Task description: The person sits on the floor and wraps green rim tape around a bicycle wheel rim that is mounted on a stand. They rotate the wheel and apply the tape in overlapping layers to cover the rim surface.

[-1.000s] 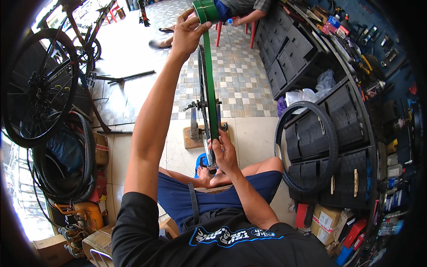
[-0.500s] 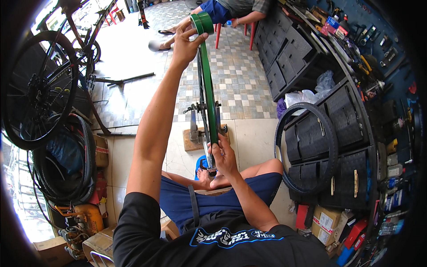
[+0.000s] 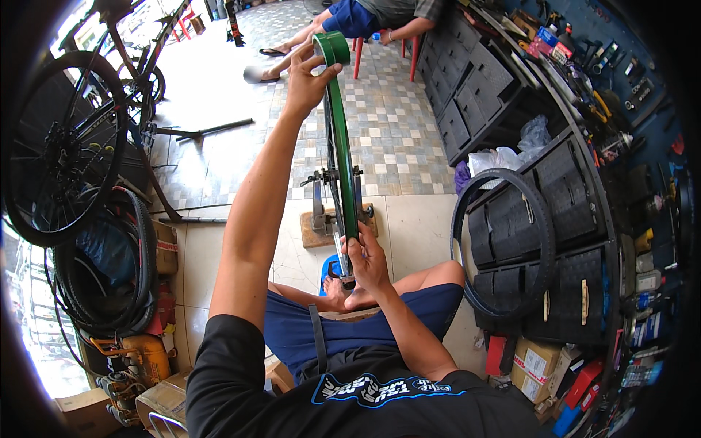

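Note:
A bicycle wheel (image 3: 334, 139) stands upright in front of me in a truing stand (image 3: 318, 206) on a wooden block. Green tape (image 3: 346, 146) lies along its rim, running from the far top toward my body. At the far end my left hand (image 3: 308, 86) grips the roll of green tape (image 3: 334, 48), fingers and thumb around its lower side. Lower down, nearer my lap, my right hand (image 3: 369, 261) is closed on the near part of the taped rim, its thumb against the green tape. Its other fingers are partly hidden behind the rim.
A loose tyre (image 3: 544, 270) leans on the black drawers at right, beneath a tool wall. Left, a bicycle (image 3: 66, 146) stands near hanging tyres (image 3: 142, 255) and an orange compressor (image 3: 146, 358). Another person (image 3: 394, 18) sits on a red stool at the far side.
My left hand and the tape roll have come down slightly, closer to the wheel's top. My right hand stays at nearly the same spot on the rim.

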Demonstrator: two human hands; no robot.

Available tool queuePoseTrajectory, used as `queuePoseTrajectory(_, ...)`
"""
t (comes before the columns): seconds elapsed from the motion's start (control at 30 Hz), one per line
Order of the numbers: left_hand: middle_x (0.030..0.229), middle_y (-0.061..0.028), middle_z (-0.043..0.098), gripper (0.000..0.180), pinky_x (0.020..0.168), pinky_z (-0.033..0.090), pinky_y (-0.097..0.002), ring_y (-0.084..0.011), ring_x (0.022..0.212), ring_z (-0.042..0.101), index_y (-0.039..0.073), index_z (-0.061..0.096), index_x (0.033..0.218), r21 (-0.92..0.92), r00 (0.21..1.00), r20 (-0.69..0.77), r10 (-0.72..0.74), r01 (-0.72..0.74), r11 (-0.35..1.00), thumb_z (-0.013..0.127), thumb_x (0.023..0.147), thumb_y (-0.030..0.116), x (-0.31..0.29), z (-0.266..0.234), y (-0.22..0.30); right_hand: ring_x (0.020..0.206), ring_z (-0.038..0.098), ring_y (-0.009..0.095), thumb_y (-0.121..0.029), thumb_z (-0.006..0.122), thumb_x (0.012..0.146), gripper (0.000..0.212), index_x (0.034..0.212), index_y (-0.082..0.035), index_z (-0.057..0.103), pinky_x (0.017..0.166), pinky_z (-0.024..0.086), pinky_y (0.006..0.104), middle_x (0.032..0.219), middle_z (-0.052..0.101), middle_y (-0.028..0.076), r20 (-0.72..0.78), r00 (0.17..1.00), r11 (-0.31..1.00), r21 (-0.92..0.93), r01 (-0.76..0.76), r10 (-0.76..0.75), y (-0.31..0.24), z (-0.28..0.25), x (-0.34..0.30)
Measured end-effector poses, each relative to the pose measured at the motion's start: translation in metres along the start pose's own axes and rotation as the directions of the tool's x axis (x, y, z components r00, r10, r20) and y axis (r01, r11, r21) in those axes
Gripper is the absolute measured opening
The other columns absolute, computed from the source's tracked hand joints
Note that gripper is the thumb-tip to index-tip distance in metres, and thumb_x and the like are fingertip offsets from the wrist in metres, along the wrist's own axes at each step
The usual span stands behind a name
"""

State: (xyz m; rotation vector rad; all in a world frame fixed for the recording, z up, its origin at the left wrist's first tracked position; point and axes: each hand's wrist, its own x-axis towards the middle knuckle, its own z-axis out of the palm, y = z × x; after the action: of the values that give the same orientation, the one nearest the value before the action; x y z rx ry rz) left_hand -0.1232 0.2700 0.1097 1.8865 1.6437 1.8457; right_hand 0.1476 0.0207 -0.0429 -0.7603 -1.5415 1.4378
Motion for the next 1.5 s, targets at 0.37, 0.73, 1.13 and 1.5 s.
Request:
queuePoseTrajectory(0.37, 0.152, -0.0178, 0.049, 0.035, 0.118, 0.036, -0.0501, -0.0342, 0.145, 0.039, 0.017, 0.081, 0.115, 0.057, 0.999, 0.0, -0.048, 0.048, 0.997, 0.085, 0.086, 0.035, -0.008, 0.007, -0.008, 0.09, 0.062, 0.009, -0.021, 0.053, 0.11, 0.045, 0.15, -0.001, 0.046, 0.082, 0.052, 0.0254, 0.107, 0.066, 0.004, -0.006, 1.0, 1.0, 0.019, -0.008, 0.008, 0.005, -0.001, -0.002)
queuePoseTrajectory(0.73, 0.153, -0.0165, 0.049, 0.037, 0.119, 0.029, -0.0543, -0.0359, 0.144, 0.037, 0.018, 0.082, 0.115, 0.147, 0.999, 0.01, -0.046, 0.044, 0.988, 0.085, 0.085, 0.039, -0.012, 0.006, -0.016, 0.09, 0.062, 0.009, -0.02, 0.053, 0.11, 0.045, 0.15, -0.001, 0.045, 0.082, 0.053, 0.0254, 0.107, 0.066, 0.004, -0.004, 1.0, 1.0, 0.015, -0.006, 0.006, 0.003, -0.001, -0.001)
queuePoseTrajectory(1.13, 0.153, -0.0177, 0.046, 0.042, 0.119, 0.029, -0.0549, -0.0382, 0.145, 0.035, 0.013, 0.081, 0.114, 0.214, 0.997, 0.029, -0.071, 0.064, 0.975, 0.086, 0.084, 0.042, -0.012, 0.006, -0.014, 0.088, 0.065, 0.011, -0.019, 0.054, 0.109, 0.045, 0.15, -0.004, 0.047, 0.077, 0.053, 0.0259, 0.104, 0.068, 0.007, -0.025, 0.999, 1.0, 0.006, 0.021, -0.021, 0.001, 0.0, 0.001)
queuePoseTrajectory(1.5, 0.132, -0.0235, 0.064, 0.048, 0.107, 0.046, -0.0485, -0.0363, 0.124, 0.06, 0.01, 0.08, 0.116, 0.146, 0.967, 0.109, -0.232, 0.216, 0.965, 0.085, 0.083, 0.045, -0.006, 0.007, -0.031, 0.091, 0.067, 0.013, -0.019, 0.053, 0.109, 0.044, 0.151, -0.005, 0.047, 0.081, 0.056, 0.0282, 0.11, 0.07, 0.008, 0.02, 0.999, 0.994, -0.104, 0.035, -0.034, -0.011, -0.002, 0.002)
